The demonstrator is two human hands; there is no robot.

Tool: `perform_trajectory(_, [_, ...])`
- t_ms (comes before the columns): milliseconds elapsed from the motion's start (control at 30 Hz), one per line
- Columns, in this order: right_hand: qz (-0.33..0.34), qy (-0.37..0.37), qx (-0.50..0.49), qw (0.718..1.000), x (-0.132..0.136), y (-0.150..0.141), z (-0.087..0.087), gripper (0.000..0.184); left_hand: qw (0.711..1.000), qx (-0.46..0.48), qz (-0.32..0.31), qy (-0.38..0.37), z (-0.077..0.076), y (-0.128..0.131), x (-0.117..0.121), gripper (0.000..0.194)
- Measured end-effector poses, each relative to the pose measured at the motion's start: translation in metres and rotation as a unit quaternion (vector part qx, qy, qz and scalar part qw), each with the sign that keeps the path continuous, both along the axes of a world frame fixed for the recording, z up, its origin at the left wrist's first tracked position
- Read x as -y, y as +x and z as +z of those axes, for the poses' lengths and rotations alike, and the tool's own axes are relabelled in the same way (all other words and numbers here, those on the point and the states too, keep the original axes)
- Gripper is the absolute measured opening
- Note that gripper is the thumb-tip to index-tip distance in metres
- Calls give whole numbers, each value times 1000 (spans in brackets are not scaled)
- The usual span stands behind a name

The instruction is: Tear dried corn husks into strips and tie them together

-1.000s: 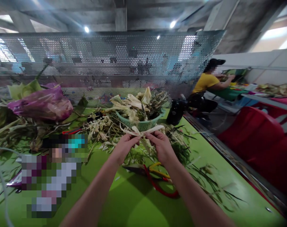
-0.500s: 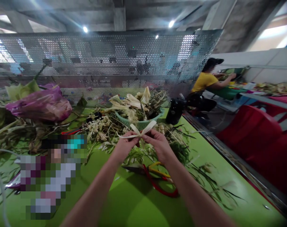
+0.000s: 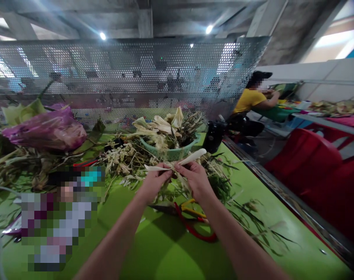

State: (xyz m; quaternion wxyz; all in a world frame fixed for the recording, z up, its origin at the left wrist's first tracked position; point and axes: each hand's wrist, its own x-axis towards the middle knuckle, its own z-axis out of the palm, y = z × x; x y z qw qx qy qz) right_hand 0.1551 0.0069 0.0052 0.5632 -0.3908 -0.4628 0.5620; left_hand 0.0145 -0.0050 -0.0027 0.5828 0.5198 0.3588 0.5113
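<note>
While a perforated metal panel (image 3: 112, 66) is standing across the back, the green table (image 3: 165, 252) is carrying the work, and a person in yellow (image 3: 249, 99) is sitting well apart at right. Purple bag (image 3: 48, 130) is lying far left; green basket (image 3: 171, 154) is sitting just beyond the hands, dried husks (image 3: 162, 126) heaping over its rim, black container (image 3: 214, 136) standing beside it. Red-and-yellow scissors (image 3: 178, 214) are lying on the near side, probably getting in the way if the hands drop. Loose scraps (image 3: 121, 157) are littering the table left of the basket; nothing is visibly blocking the grip. Left hand (image 3: 155, 181) is pinching thumb against index, right hand (image 3: 196, 179) pinching just beside it; can't tell how the hidden fingers are bearing. Pale strips (image 3: 194, 156) are sitting in those pinches above the table, ends pointing left, up-right and down. Step in hand looks like working them where they're crossing; can't tell if they're knotted. Next move is likely calling for firm pressure there.
</note>
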Motion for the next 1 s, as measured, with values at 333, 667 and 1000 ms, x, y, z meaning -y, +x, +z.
perform_trajectory(333, [-26, 65, 71, 995, -1, 0, -3, 24, 996, -77, 22, 39, 1, -5, -3, 23])
perform_trajectory(667, [113, 44, 101, 987, -2, -2, -3, 25, 995, -21, 93, 31, -1, -9, -7, 17])
perform_trajectory(1000, [85, 106, 247, 959, -2, 6, 0, 17, 974, -120, 166, 98, -5, -14, -10, 21])
